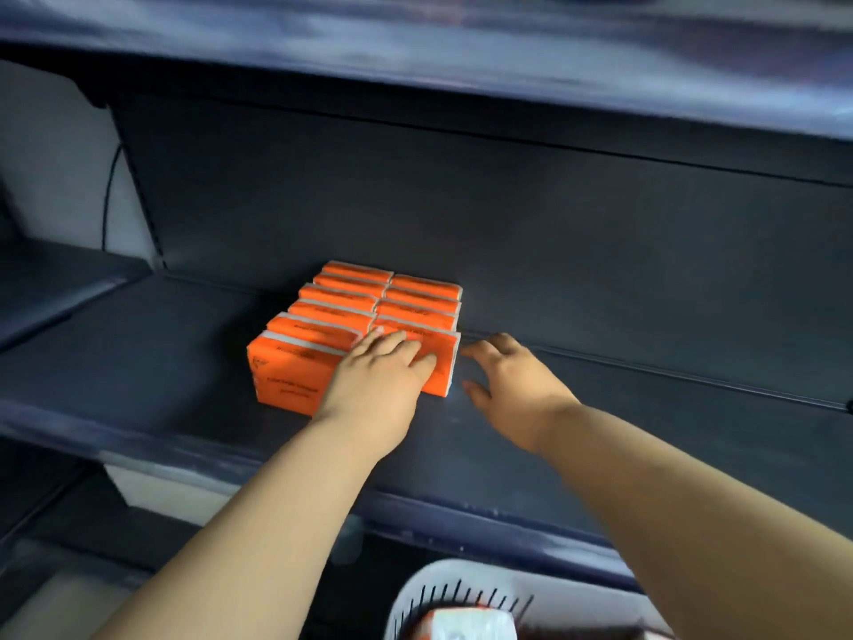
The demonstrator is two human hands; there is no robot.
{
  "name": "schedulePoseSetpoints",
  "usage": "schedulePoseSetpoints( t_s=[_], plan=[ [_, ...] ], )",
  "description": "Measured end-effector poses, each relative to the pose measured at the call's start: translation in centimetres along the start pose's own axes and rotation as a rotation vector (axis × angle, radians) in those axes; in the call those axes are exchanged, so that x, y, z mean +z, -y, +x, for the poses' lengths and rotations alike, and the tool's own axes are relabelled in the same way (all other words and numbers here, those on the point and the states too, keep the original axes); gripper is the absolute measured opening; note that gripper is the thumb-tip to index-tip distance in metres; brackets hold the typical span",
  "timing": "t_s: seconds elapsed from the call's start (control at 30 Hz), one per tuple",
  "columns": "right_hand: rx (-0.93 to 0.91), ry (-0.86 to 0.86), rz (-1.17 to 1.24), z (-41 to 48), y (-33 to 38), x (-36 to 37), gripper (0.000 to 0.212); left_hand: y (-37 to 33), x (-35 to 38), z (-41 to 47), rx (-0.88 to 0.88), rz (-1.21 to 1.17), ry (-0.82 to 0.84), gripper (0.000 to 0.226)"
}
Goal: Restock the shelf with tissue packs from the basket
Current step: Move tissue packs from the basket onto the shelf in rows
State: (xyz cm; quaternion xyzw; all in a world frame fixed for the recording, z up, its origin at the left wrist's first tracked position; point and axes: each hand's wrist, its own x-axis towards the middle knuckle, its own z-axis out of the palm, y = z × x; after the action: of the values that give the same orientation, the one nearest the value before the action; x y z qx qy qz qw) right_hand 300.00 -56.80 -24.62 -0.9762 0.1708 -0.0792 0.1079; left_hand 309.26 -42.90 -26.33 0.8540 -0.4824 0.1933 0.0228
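Glossy orange, brick-shaped tissue packs [351,311] stand in two tight rows on the matte dark shelf [138,371]. The left hand [378,381] rests on the front packs, fingers straight and flat. At the block's 3 o'clock, just beside it, is the right hand [512,385], fingers spread wide and holding nothing. A white slatted plastic basket [443,588] sits at 6 o'clock.

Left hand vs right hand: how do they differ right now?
The left hand lies flat on the front-right tissue pack; the right hand sits beside that pack, contact unclear. The left hand's fingers lie together; the right hand's are spread. Both reach over the shelf and grip nothing.
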Motion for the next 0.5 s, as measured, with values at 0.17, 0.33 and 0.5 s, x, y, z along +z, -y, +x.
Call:
schedulePoseSetpoints(
  t_s=[0.17,0.33,0.5],
  plan=[
    [-0.001,0.053,-0.045,-5.3,0.4,-1.0,0.046,-2.5,-1.1,-5.1,0.089,-0.104,-0.063,0.053],
    [0.06,0.092,-0.022,-10.3,0.6,-0.7,0.045,-4.6,-2.2,-9.9,0.089,-0.147,0.012,0.059],
    [0.103,0.124,0.021,-14.7,0.7,0.4,0.045,-6.6,-3.5,-13.6,0.08,-0.253,0.17,0.056]
  ],
)
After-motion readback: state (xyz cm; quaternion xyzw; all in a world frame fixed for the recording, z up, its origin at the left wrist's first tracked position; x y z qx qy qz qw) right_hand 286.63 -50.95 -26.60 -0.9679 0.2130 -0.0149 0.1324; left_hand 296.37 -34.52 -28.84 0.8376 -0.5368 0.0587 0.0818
